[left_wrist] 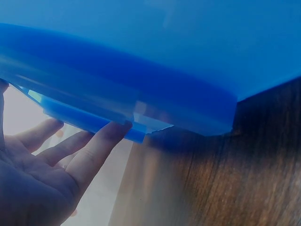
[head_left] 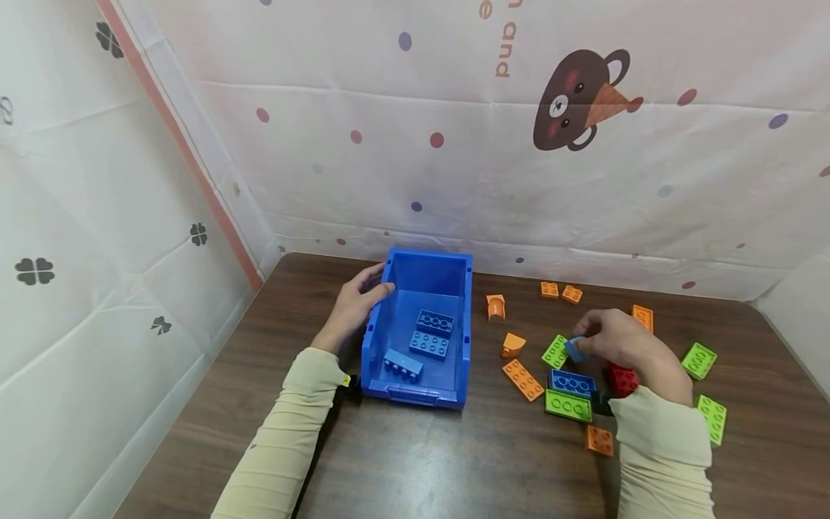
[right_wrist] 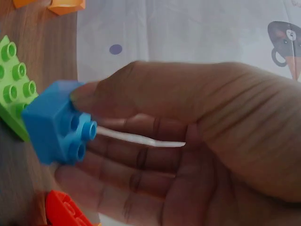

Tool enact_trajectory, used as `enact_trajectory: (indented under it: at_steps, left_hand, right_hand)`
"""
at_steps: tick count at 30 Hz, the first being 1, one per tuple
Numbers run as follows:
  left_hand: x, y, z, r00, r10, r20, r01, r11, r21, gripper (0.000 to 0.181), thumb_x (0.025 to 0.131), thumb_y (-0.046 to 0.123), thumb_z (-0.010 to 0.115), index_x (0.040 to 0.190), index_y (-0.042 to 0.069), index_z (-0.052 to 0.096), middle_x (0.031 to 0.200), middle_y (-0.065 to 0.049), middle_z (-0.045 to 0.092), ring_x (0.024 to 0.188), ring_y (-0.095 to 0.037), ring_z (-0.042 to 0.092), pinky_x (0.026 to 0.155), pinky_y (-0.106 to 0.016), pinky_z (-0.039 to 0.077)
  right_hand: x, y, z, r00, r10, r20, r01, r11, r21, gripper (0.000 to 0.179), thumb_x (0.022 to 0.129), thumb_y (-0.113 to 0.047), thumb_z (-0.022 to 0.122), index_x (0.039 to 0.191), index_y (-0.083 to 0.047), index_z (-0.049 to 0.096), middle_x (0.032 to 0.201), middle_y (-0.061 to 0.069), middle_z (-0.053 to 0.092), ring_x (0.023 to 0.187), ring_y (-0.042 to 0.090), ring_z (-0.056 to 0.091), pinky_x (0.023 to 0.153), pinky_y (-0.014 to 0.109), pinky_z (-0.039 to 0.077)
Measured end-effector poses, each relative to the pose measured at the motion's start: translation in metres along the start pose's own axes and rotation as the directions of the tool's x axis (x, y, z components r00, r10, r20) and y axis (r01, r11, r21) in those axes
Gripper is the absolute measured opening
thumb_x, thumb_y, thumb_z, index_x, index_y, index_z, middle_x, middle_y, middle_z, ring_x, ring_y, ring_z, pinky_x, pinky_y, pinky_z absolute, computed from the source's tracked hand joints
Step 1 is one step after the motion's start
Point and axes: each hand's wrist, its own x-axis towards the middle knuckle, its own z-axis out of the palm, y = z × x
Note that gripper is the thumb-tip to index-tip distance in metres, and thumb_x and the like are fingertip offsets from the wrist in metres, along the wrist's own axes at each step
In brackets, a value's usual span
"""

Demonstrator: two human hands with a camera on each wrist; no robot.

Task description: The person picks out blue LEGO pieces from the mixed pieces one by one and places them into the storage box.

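Observation:
A blue open-topped bin (head_left: 415, 395) stands on the table with several blue toy bricks (head_left: 429, 344) inside. My left hand (head_left: 355, 306) grips its left wall near the far end, the thumb at the rim and the other fingers (left_wrist: 101, 146) against the outside. Between thumb and fingertips, my right hand (head_left: 612, 339) pinches a small blue toy brick (right_wrist: 59, 120). Its studs face the palm in the right wrist view. Close to that brick lies a green brick (head_left: 555, 352), studs up. A red brick (head_left: 623, 380) sits partly hidden under the right wrist.
Nearer the front, a long blue brick (head_left: 572, 383) lies beside a green one (head_left: 568, 406). Orange pieces (head_left: 522, 380) are scattered between the bin and the right hand and toward the back. More green bricks (head_left: 699, 360) lie far right. A patterned cloth (head_left: 363, 173) hangs behind the table.

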Motion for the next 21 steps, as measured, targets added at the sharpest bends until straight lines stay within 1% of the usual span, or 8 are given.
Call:
enact_trajectory:
  at_steps: [4,14,21]
  left_hand:
    - [0.000,0.000,0.000,1.000,0.002,0.000,-0.002,1.000,0.001,0.061,0.105,0.042,0.065,0.160,0.020,0.048,0.156,-0.014,0.052,0.141,-0.040,0.051,0.108,-0.066,0.047]
    - [-0.001,0.000,-0.001,1.000,0.004,0.004,-0.004,1.000,-0.010,0.062,0.105,0.043,0.066,0.160,0.020,0.048,0.157,-0.014,0.052,0.141,-0.040,0.051,0.107,-0.066,0.048]
    - [-0.001,0.001,-0.001,1.000,0.010,0.002,-0.010,1.000,-0.005,0.062,0.105,0.041,0.066,0.160,0.020,0.048,0.156,-0.014,0.053,0.141,-0.039,0.052,0.108,-0.065,0.048]
  right_hand:
    - [-0.002,-0.008,0.001,0.999,-0.047,-0.019,0.047,0.999,-0.005,0.019,0.094,-0.009,0.076,0.106,0.004,0.068,0.096,0.015,0.068,0.084,0.028,0.063,0.077,0.046,0.060]
    - [-0.007,-0.026,0.000,0.997,-0.077,-0.030,0.077,0.997,0.016,0.024,0.095,-0.011,0.076,0.112,0.004,0.068,0.100,0.015,0.070,0.088,0.028,0.067,0.079,0.048,0.062]
    - [-0.008,-0.037,0.002,0.992,-0.118,-0.047,0.119,0.993,0.016,0.025,0.095,-0.012,0.077,0.113,0.004,0.068,0.100,0.013,0.070,0.090,0.028,0.066,0.080,0.049,0.060]
